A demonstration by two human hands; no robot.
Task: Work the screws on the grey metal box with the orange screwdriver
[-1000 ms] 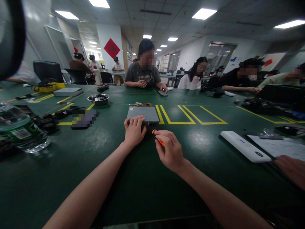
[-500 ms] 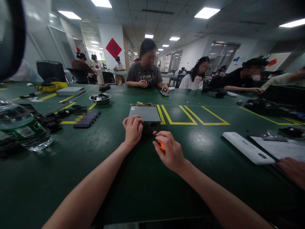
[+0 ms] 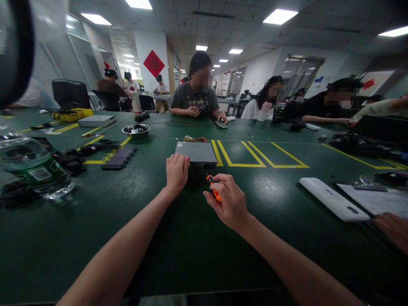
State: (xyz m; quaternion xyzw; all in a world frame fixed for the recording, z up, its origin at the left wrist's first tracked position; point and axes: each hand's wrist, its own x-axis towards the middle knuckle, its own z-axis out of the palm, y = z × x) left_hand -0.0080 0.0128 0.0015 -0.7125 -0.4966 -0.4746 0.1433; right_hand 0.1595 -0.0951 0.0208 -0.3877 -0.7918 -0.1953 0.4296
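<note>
A grey metal computer power supply sits on the green table, its coloured cables lying at the far side. My left hand is closed on its near left corner. In my right hand is an orange and black screwdriver, held by the handle. The screwdriver points at the near face of the power supply; whether its tip touches there I cannot tell. That near face is dark, so its details are hard to make out.
Left stand a large water bottle, a metal bowl with small dark parts, and a phone-like slab. A white device and clipboard lie right, beside another person's hand. A person sits opposite.
The whole view has shifted slightly. My right thumb and fingers sit a little differently around the screwdriver handle. My left hand stays at the power supply's corner.
</note>
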